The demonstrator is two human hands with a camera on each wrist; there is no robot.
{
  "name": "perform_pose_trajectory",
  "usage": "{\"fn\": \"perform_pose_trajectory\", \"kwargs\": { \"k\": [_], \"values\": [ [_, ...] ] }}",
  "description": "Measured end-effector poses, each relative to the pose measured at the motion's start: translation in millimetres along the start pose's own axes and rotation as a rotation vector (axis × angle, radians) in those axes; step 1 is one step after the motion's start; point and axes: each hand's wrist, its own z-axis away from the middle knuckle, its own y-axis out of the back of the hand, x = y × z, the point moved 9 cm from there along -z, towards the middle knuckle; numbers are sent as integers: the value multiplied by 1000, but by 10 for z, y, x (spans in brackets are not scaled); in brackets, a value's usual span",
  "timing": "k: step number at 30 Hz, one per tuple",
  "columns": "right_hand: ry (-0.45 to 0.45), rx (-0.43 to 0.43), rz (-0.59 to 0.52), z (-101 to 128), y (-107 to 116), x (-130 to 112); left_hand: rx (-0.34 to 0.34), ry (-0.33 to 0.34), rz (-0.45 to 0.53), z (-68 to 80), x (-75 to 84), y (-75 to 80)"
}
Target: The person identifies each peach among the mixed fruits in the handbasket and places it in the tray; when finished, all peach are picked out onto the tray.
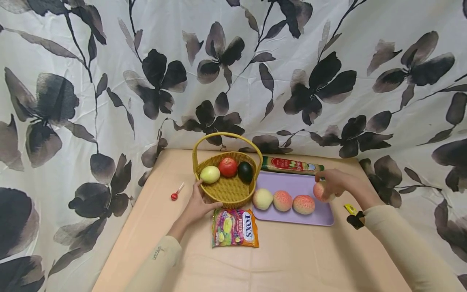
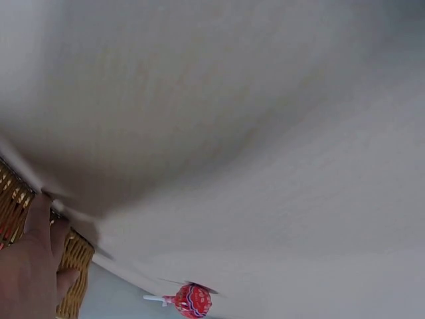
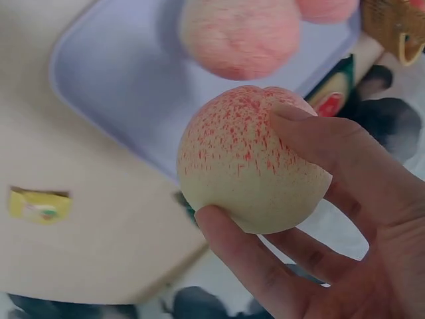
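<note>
My right hand (image 1: 330, 181) grips a pink-speckled peach (image 1: 321, 190) just above the right end of the purple tray (image 1: 292, 182); in the right wrist view the peach (image 3: 249, 159) fills the curled fingers (image 3: 319, 153). Three more peaches (image 1: 282, 200) lie in a row on the tray's near side. My left hand (image 1: 200, 202) rests against the near left rim of the yellow wicker basket (image 1: 228, 190), fingers (image 2: 36, 219) on its weave (image 2: 73, 266). The basket holds a pale green fruit (image 1: 209, 174), a red apple (image 1: 228, 166) and a dark avocado (image 1: 245, 171).
A Fox's candy bag (image 1: 235, 228) lies in front of the basket. A red lollipop (image 1: 175, 195) (image 2: 189, 300) lies left of it. A green and red packet (image 1: 292, 165) lies behind the tray, a small yellow wrapper (image 1: 351, 209) to its right. Floral cloth surrounds the table.
</note>
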Motion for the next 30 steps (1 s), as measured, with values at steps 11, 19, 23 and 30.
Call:
{"fn": "perform_pose_trajectory", "kwargs": {
  "k": [11,19,23,30],
  "values": [
    [-72,-42,-139,-102,-351,364,-2,-1,-3,-11,-25,-16],
    [-77,-57,-146,-154,-489,376,-11,5,-1,1,-14,-16],
    [-79,-46,-136,-181,-505,372,-5,0,-1,0,-14,-14],
    [-65,-40,-79,-185,-510,321,-4,0,-10,-17,-20,-7]
  ]
}}
